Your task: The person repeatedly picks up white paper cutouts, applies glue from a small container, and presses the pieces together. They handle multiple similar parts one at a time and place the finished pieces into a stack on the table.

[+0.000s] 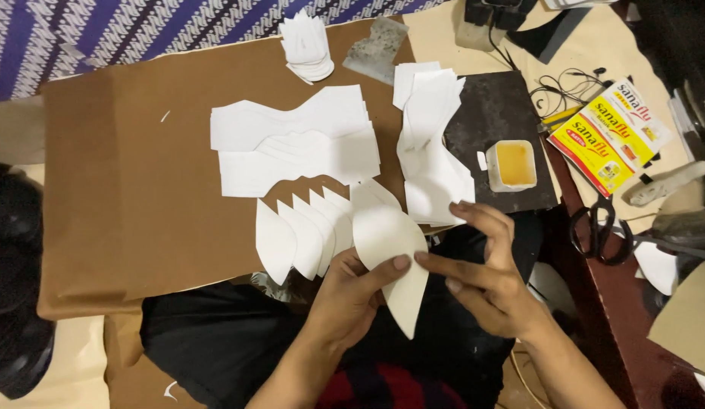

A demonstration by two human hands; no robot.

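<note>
White, leaf-shaped cut-out [389, 257] sits between both hands just above the person's lap, at the near edge of the brown board [125, 189] that serves as the counter. The left hand [352, 291] is closed on it, thumb pressing the face near the middle and fingers curled behind. The right hand [481, 265] is partly closed too, its thumb and forefinger tips meeting the piece's right edge while the other fingers arch loosely above.

The piece looks like thin card or stiffened sheet: very light, flat, and likely to bend or crease if squeezed across its width. Its pointed lower tip hangs free and seems the weakest part. Holding it by the broad middle or along a curved edge, with flat finger pressure, appears safest; the smooth surface could slip between dry fingers.

Just left of it, a fanned row of similar petal pieces [299, 235] overlaps on the board. Farther back lie larger wavy white shapes [292, 144], a loose heap of white pieces [432, 144] partly over a dark slab [496, 113], and a small stack [307, 47] near the far edge. A small tub of yellow glue [513, 164] rests on the slab, black-handled scissors [601, 231] lie to the right, and yellow-red packets [610, 136] sit beyond them
</note>
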